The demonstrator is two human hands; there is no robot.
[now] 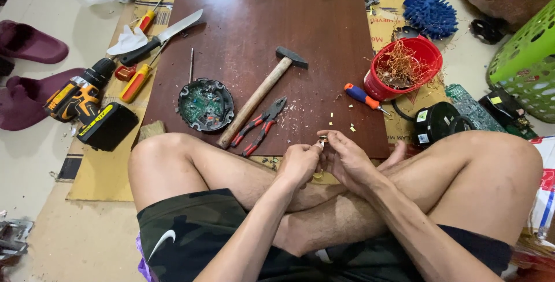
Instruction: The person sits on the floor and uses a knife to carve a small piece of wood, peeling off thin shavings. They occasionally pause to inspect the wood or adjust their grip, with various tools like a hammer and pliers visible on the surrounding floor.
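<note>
Near the front edge of the brown board (243, 22), just above your crossed legs, your left hand (298, 165) and right hand (347, 160) meet on a tiny metal piece (322, 141), fingertips of both pinching it. It looks pale, shiny and mostly hidden. Judging by size, it's light, stiff and easily dropped; grip its ends firmly.

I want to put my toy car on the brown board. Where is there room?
The brown board is bare along its far part, beyond the hammer, and on its right between the hammer head and the red bucket. It is crowded nearer the knees: round circuit part, pliers, and both hands, left and right, pinching a small piece.
</note>
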